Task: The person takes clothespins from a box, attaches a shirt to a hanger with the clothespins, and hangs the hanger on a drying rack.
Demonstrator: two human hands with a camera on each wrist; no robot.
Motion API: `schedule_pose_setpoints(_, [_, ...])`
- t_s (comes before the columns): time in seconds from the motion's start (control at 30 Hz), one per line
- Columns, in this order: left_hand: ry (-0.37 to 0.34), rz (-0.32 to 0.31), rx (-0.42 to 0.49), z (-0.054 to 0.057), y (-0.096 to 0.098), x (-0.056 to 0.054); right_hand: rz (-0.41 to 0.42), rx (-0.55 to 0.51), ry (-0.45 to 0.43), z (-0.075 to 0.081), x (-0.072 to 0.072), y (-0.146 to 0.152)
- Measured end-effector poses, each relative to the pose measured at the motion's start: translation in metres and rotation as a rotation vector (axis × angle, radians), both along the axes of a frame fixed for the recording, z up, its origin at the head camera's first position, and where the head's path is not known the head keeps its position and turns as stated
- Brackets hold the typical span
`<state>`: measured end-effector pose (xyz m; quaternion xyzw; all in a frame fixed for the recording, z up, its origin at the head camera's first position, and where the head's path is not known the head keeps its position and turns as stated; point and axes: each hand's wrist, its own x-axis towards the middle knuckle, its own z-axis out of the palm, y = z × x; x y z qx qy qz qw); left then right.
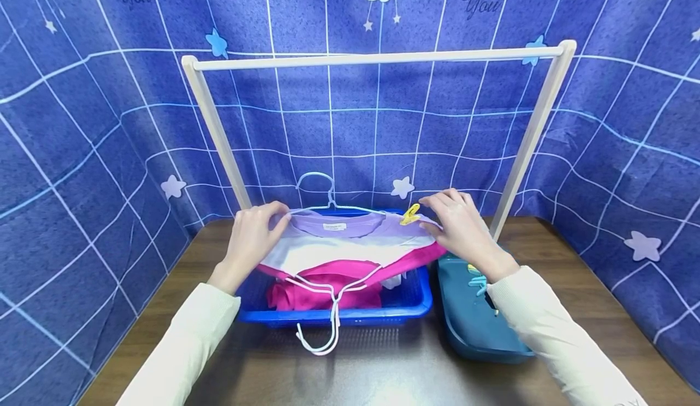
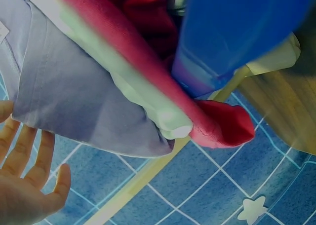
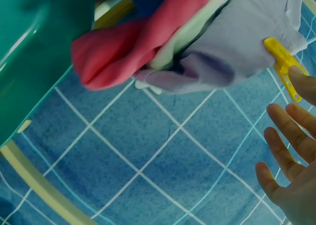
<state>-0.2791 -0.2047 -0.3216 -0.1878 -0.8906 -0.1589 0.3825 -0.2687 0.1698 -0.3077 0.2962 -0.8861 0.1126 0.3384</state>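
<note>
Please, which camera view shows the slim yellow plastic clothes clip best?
The right wrist view: the slim yellow plastic clothes clip appears largest there, though the right hand slightly overlaps it. The head view shows it smaller, on the lilac cloth shirt. The left wrist view does not show it.

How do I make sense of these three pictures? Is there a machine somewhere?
No machine shows: a person is working bare-handed. The wide picture comes from a head camera, the two others from cameras on the wrists. The left hand pinches a lavender shirt with a pale blue hanger. The right hand is at a yellow clip on the shirt; whether it pinches the clip is unclear. On the wooden table are a blue basket and a teal container.
</note>
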Motion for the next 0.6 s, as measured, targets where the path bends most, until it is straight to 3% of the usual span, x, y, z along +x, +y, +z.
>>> schedule_pose_setpoints(0.23, [-0.038, 0.002, 0.029, 0.002, -0.001, 0.001, -0.013, 0.006, 0.022, -0.006, 0.000, 0.019])
schedule_pose_setpoints(0.6, [-0.103, 0.065, 0.059, 0.001, -0.006, 0.002, -0.067, 0.013, 0.022, -0.019, -0.003, 0.048])
